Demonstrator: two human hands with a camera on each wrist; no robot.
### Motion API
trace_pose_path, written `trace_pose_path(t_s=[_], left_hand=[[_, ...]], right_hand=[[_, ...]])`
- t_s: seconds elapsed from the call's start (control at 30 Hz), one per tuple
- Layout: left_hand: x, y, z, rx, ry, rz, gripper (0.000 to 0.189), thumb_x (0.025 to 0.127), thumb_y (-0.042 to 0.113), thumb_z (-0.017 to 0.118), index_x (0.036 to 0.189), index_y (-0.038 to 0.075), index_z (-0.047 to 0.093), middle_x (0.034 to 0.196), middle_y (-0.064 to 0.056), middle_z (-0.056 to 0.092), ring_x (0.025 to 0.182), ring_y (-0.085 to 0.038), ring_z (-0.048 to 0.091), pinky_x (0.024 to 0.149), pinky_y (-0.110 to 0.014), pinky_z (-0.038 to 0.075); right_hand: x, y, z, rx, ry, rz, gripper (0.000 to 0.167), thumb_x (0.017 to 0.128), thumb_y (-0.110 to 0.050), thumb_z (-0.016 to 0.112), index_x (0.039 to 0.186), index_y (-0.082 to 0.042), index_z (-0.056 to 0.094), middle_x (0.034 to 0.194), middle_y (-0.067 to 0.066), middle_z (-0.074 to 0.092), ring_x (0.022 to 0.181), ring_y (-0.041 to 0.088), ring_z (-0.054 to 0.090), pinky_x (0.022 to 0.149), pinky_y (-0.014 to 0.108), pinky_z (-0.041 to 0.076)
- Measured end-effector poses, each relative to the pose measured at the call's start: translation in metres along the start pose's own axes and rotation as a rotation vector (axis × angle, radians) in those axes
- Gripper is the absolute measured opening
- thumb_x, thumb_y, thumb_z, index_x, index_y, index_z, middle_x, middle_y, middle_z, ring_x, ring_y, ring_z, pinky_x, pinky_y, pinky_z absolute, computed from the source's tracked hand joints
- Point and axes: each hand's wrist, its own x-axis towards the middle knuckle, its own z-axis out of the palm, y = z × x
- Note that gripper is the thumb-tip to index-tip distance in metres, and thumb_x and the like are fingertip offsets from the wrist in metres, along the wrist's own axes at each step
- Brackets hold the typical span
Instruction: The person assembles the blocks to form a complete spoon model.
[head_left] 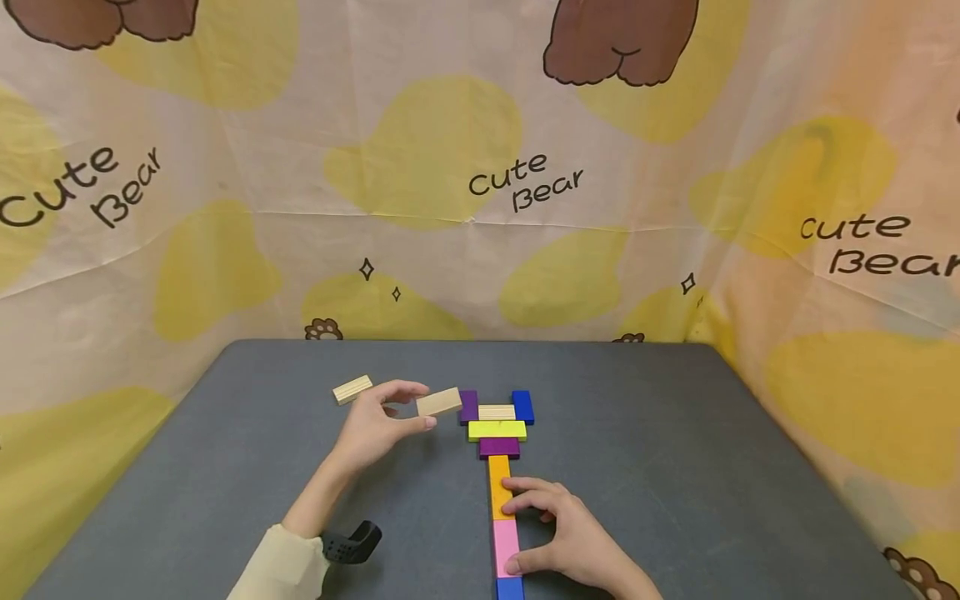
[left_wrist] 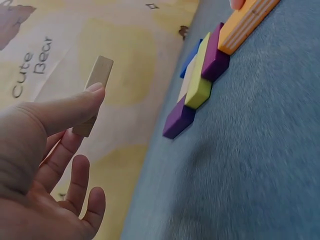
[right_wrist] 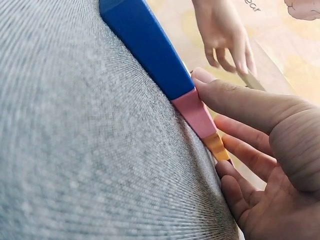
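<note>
My left hand pinches a plain wooden block between thumb and fingers, held up off the table beside the far end of a row of blocks. In the left wrist view the thumb lies across that block's side. Over the near part of the row, my right hand rests two fingertips on an orange block and its thumb on a pink block. A blue block adjoins the pink one, nearest me. Beyond the orange come a purple block and a yellow-green block lying crosswise.
At the row's far end, a plain wooden block lies between an upright-turned purple block and a blue block. Another plain block lies left of my left hand. A patterned cloth hangs behind the grey table.
</note>
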Motion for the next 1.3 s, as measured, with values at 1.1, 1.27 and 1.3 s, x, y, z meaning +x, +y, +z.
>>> trace_pose_path(t_s=[1.1, 1.27, 1.3], left_hand=[[0.06, -0.016, 0.098, 0.044, 0.078, -0.055, 0.039, 0.078, 0.017, 0.086, 0.115, 0.011, 0.075, 0.111, -0.002, 0.071, 0.107, -0.026, 0.059, 0.093, -0.044, 0.046], [0.059, -0.015, 0.102, 0.034, 0.112, -0.042, 0.037, 0.079, 0.013, 0.084, 0.114, 0.009, 0.075, 0.111, -0.006, 0.071, 0.108, -0.028, 0.061, 0.096, -0.045, 0.044], [0.059, -0.014, 0.102, 0.034, 0.116, -0.046, 0.037, 0.079, 0.012, 0.085, 0.114, 0.009, 0.075, 0.111, -0.006, 0.071, 0.109, -0.027, 0.061, 0.096, -0.045, 0.044]], right_hand=[[0.001, -0.004, -0.004, 0.005, -0.018, 0.032, 0.045, 0.071, -0.041, 0.088, 0.111, -0.032, 0.07, 0.141, -0.013, 0.05, 0.124, 0.027, 0.04, 0.091, 0.042, 0.042], [0.002, -0.002, -0.002, 0.001, -0.017, 0.034, 0.046, 0.07, -0.044, 0.088, 0.111, -0.034, 0.071, 0.14, -0.015, 0.05, 0.123, 0.024, 0.04, 0.091, 0.04, 0.042], [0.002, -0.001, -0.002, 0.002, -0.017, 0.031, 0.046, 0.07, -0.044, 0.088, 0.111, -0.034, 0.071, 0.14, -0.016, 0.05, 0.123, 0.024, 0.04, 0.091, 0.04, 0.042]])
